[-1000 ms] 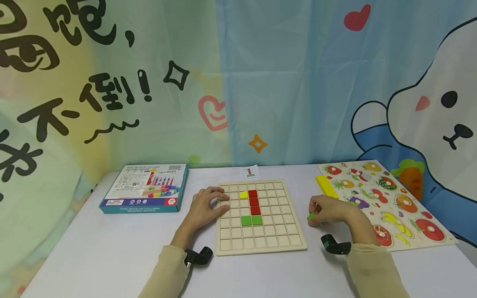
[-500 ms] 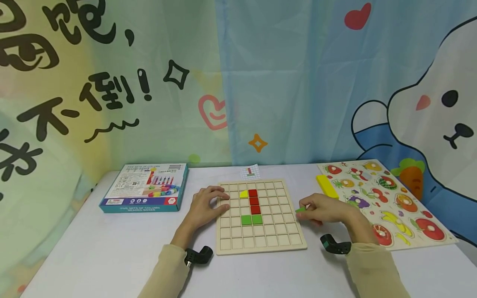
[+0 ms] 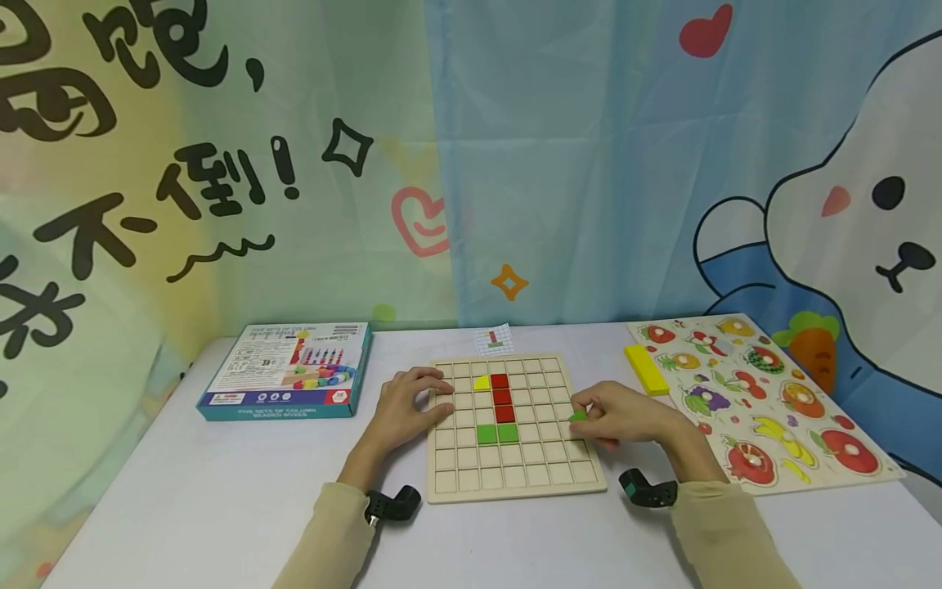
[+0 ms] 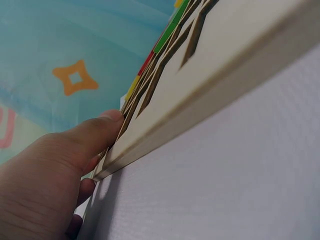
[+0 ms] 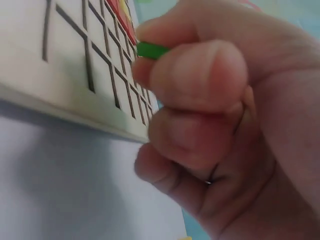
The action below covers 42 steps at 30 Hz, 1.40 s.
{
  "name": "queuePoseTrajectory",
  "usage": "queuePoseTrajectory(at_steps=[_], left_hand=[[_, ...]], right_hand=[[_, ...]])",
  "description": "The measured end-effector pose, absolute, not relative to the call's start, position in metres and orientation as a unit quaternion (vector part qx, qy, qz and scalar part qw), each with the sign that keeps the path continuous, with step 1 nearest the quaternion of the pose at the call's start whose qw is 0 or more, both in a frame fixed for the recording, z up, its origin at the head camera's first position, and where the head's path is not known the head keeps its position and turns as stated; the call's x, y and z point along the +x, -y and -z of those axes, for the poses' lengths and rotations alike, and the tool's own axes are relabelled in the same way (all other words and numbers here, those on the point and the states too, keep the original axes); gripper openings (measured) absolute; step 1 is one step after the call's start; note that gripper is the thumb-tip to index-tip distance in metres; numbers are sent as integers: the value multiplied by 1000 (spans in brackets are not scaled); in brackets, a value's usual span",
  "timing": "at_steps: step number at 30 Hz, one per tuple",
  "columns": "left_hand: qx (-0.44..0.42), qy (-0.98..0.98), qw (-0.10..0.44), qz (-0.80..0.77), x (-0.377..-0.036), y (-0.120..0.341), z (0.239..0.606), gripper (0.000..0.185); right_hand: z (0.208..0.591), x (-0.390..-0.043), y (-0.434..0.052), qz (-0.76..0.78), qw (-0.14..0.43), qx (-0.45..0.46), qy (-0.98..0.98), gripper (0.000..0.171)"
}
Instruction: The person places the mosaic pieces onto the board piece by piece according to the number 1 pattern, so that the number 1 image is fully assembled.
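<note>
**A:** Head cam first: the left hand (image 3: pixel 406 409) lies on the left edge of the wooden grid board (image 3: pixel 515 483), fingers spread fairly straight across the first squares, not curled around anything. The right hand (image 3: pixel 625 415) is over the board's right side, pinching a small green piece (image 3: pixel 578 416) between thumb and fingertips. Already in the board: a yellow piece (image 3: pixel 482 383), three red squares (image 3: pixel 504 397) in a column and two green squares (image 3: pixel 496 434) beneath them.

**B:** Any text you can read?

**A:** The blue box (image 3: pixel 290 372) on the left says "FIVE SETS OF COLUMN BEADED BOXES" along its side. The small card (image 3: pixel 494 339) behind the board shows the same pattern, no words legible. A fruit puzzle (image 3: pixel 758 401) sits to the right with a yellow block (image 3: pixel 646 370) beside it. The curtain has big Chinese characters.

**B:** Wrist cams?

**A:** Left wrist: the thumb (image 4: pixel 85 137) presses flat on the board's edge (image 4: pixel 210 95). Right wrist: fingers (image 5: pixel 200 75) clenched tight around the green piece (image 5: pixel 152 50), just above the grid.
</note>
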<state>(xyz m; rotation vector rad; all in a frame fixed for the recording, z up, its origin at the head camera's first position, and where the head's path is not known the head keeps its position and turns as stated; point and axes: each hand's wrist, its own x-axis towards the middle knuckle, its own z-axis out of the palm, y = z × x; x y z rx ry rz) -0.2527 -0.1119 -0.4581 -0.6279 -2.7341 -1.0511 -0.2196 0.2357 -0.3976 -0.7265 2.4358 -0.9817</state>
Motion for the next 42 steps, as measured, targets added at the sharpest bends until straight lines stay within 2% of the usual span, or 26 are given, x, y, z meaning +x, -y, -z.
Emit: queuePoseTrajectory(at_steps=[5,9,20,37,42], left_hand=[[-209,911,73,348,-254,112,459,24],[-208,911,72,348,-254,112,460,24],[-206,912,73,348,-253,112,460,24],[-208,910,77,350,-252,112,458,24],[-209,910,76,350,-253,112,459,23]], right_hand=[[400,-222,-228,344,165,-262,-886,29],[403,-223,-225,341,153,-260,-891,24],[404,-222,-216,341,164,-263,-887,15],[404,-218,-207,333,136,-274,-892,12],[405,-219,-204,340,144,-266,-891,13]])
